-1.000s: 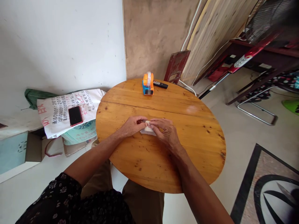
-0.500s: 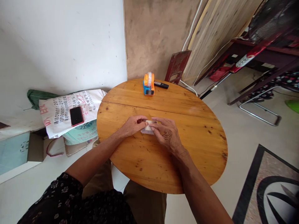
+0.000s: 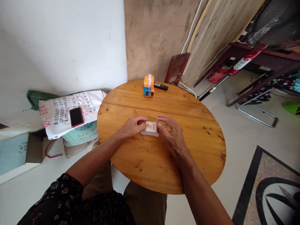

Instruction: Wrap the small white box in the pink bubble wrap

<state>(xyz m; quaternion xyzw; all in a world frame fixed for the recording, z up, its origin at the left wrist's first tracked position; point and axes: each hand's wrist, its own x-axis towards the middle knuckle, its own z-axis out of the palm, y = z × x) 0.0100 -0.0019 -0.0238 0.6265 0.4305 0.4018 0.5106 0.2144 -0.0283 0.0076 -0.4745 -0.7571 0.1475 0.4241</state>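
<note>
On the round wooden table (image 3: 145, 162) lies a small white box (image 3: 152, 128) with red print on its top and what looks like clear film at its edges. My left hand (image 3: 134, 126) grips its left end, thumb on top, fingers behind. Just off its right end, my right hand (image 3: 172, 131) is open, with fingers apart and curved. A narrow gap seems to part the right fingertips from the box. Farther back on the table stands an orange and blue tape dispenser (image 3: 148, 85) with a roll of tape in it.
Beside the dispenser lies a black stick-shaped object (image 3: 161, 86). A dark red chair (image 3: 177, 67) stands behind the table. At the left, a phone (image 3: 76, 117) rests on a white printed sack (image 3: 58, 125). A fan stand's pole (image 3: 242, 64) is at the right.
My right hand has moved right, off the top of the box, and its fingers have spread. The red print now shows. My left hand keeps its hold.
</note>
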